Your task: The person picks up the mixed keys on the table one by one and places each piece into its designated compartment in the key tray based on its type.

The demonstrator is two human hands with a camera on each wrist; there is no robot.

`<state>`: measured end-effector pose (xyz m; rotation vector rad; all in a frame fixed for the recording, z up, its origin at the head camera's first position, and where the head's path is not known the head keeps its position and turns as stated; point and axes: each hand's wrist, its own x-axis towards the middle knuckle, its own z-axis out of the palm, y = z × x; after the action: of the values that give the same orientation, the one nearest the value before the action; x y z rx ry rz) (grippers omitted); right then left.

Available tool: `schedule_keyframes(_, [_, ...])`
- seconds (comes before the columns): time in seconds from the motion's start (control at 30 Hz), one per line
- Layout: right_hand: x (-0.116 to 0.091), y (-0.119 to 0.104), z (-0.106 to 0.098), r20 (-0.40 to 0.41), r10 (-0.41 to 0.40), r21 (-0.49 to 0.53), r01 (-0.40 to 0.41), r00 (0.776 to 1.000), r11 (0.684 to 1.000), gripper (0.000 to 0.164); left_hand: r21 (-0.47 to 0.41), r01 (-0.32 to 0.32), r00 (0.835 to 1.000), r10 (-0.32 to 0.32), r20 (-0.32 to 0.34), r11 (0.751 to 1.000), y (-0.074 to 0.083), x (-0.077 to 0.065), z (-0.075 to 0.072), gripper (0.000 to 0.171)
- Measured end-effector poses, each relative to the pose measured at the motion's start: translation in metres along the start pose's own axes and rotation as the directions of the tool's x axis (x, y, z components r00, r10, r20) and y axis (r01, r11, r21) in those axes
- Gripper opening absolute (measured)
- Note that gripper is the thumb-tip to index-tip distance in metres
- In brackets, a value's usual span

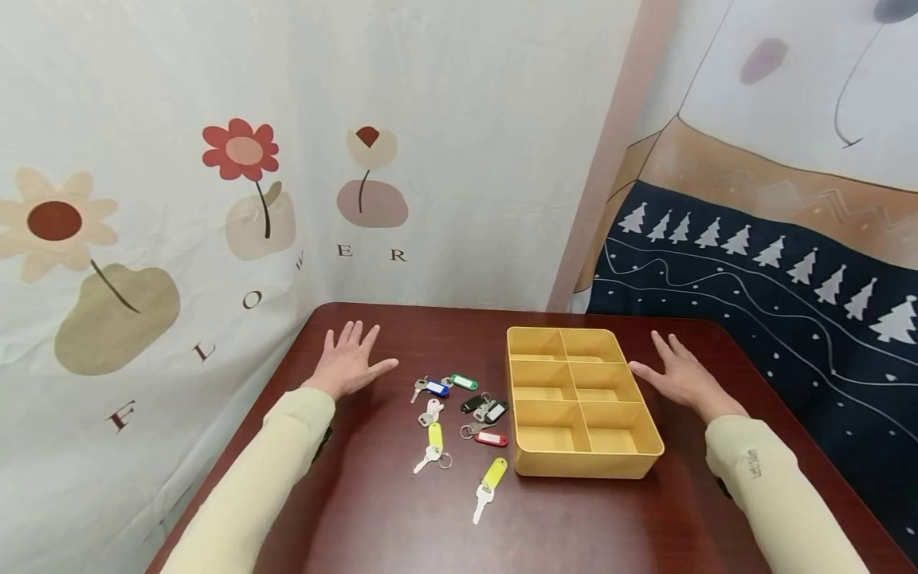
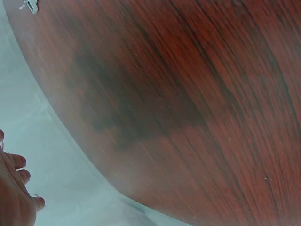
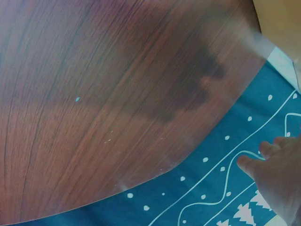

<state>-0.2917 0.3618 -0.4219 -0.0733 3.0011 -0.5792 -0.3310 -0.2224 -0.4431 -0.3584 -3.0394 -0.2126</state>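
My left hand [image 1: 347, 367] is held over the left of the table with its fingers spread, holding nothing. To its right lie several keys with coloured tags: a blue tag [image 1: 437, 388], a green tag [image 1: 464, 383], black tags [image 1: 496, 411], a red tag [image 1: 491, 439] and a yellow tag [image 1: 435, 435]. Nearest me is a key [image 1: 484, 496] on another yellow tag [image 1: 495, 473]. A yellow box [image 1: 588, 465] with several compartments stands right of the keys. My right hand [image 1: 684, 379], fingers extended and holding nothing, is beside the box's right side.
The dark red wooden table [image 1: 402, 526] has rounded far corners. A white curtain with flower prints [image 1: 459, 159] hangs behind and to the left. On the right hangs a dark blue cloth with white trees [image 1: 717, 295].
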Motion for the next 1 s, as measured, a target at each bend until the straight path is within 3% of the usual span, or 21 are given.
schedule_keyframes(0.27, [0.001, -0.008, 0.007, 0.004, -0.015, -0.016, 0.015, 1.0, 1.0, 0.101, -0.006, -0.079, 0.997, 0.079, -0.01, 0.997, 0.015, -0.003, -0.001, 0.09])
schedule_keyframes(0.6, [0.0, -0.013, 0.012, 0.035, -0.029, 0.026, 0.028, 0.999, 0.999, 0.098, -0.023, -0.125, 0.992, 0.125, -0.005, 0.992, 0.031, -0.007, 0.0, 0.089])
schedule_keyframes(1.0, [-0.002, -0.016, 0.017, 0.045, -0.097, 0.088, 0.092, 0.994, 0.992, 0.096, -0.058, -0.243, 0.969, 0.246, 0.039, 0.968, 0.066, -0.015, 0.002, 0.087])
